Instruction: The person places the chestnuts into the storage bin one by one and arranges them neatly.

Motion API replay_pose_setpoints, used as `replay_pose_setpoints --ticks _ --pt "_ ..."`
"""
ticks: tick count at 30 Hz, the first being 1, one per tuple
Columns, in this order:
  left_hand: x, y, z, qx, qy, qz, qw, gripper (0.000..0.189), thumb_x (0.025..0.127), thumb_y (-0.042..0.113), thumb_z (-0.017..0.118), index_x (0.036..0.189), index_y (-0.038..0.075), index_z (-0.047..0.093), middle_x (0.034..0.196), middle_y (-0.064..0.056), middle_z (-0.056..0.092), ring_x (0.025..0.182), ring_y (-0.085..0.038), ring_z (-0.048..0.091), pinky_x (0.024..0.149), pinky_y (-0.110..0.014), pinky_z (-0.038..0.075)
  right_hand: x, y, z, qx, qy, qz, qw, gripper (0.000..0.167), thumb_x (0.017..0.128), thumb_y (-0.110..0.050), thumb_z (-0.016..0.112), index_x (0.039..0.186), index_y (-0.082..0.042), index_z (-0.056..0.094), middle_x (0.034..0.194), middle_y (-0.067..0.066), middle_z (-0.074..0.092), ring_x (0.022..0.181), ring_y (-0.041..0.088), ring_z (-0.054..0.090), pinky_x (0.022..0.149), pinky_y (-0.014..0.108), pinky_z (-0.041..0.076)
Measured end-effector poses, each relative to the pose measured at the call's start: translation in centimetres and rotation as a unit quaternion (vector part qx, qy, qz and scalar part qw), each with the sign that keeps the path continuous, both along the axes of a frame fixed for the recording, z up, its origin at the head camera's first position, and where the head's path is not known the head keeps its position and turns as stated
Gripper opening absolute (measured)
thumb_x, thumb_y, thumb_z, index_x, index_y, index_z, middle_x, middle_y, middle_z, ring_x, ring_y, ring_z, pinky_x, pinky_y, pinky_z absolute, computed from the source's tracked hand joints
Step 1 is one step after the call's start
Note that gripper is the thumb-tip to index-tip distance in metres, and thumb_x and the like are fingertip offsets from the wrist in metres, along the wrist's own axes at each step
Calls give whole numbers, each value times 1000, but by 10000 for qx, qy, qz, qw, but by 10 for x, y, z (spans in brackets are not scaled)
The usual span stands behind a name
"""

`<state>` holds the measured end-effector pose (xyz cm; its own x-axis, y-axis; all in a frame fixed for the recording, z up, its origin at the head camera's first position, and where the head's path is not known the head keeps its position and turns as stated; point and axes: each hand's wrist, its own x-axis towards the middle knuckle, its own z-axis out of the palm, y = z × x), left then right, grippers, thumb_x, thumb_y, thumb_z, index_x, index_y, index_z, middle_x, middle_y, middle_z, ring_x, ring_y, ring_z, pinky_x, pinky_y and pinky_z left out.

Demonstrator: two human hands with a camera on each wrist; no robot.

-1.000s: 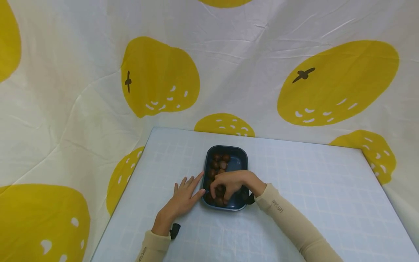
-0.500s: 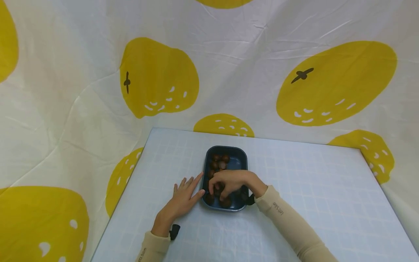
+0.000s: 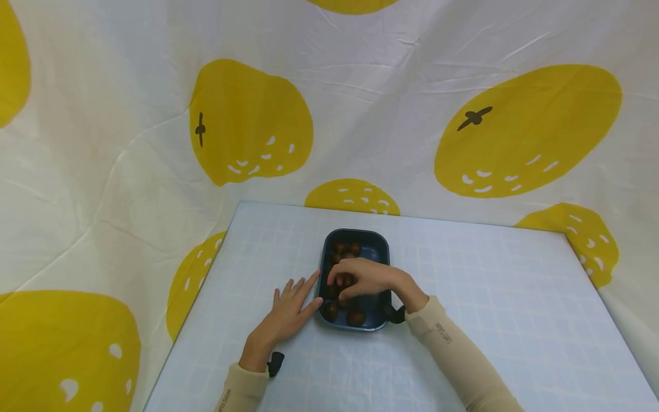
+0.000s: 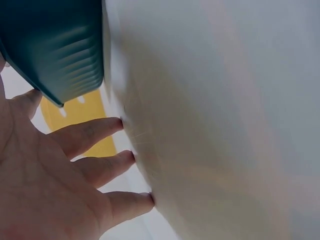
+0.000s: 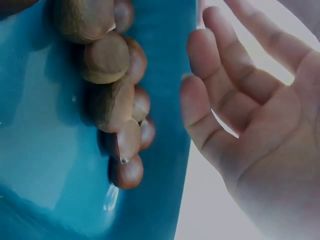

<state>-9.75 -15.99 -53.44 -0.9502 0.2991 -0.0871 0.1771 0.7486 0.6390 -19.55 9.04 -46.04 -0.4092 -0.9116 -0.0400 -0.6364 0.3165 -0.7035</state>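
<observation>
A dark blue rectangular tray [image 3: 373,250] stands on the table with several brown chestnuts inside. Most line its left side in the head view; one chestnut [image 3: 356,317] lies apart at the near end. My left hand [image 3: 285,315] has its fingers spread, with thumb and forefinger against the tray's left wall. Its other fingertips touch the tabletop in the left wrist view. Over the tray's middle hovers my right hand [image 3: 362,277], hiding some chestnuts. In the right wrist view its fingers [image 5: 200,52] are loosely bent, holding nothing, apart from the row of chestnuts [image 5: 106,57].
The table [image 3: 463,286] wears a pale blue checked cover. Behind it and at the left hangs a white cloth [image 3: 370,126] with large yellow fruit prints. A small black device [image 3: 276,363] sits at my left wrist, and another at the right.
My right hand has risen and drawn away from the tray's near end, leaving a chestnut there that has shifted slightly right. The left hand stays in place at the tray's wall.
</observation>
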Motion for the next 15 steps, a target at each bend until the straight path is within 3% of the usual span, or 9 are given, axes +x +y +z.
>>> replay_pose_setpoints --ticks 7,12,15 --pt "-2 0 6 -206 90 -87 9997 65 102 64 36 160 43 16 157 -19 35 144 -50 22 107 -76 7 3 17 5 -613 84 -790 9950 30 94 -19 73 121 -7 66 106 8 65 93 18 61 79 40 54" --pt "-3 -5 13 -136 475 -109 9987 63 103 58 42 159 35 27 152 -20 41 141 -42 35 105 -75 19 6 31 3 -1089 14 -1325 9852 27 95 -18 72 120 -9 66 107 10 66 93 16 60 78 36 53" --pt "-3 -7 14 -57 752 -126 9971 62 104 52 46 158 25 32 151 -18 44 138 -37 40 107 -67 27 10 41 0 -1326 -106 -1728 9759 24 95 -18 71 119 -14 67 104 7 66 90 16 60 75 36 52"
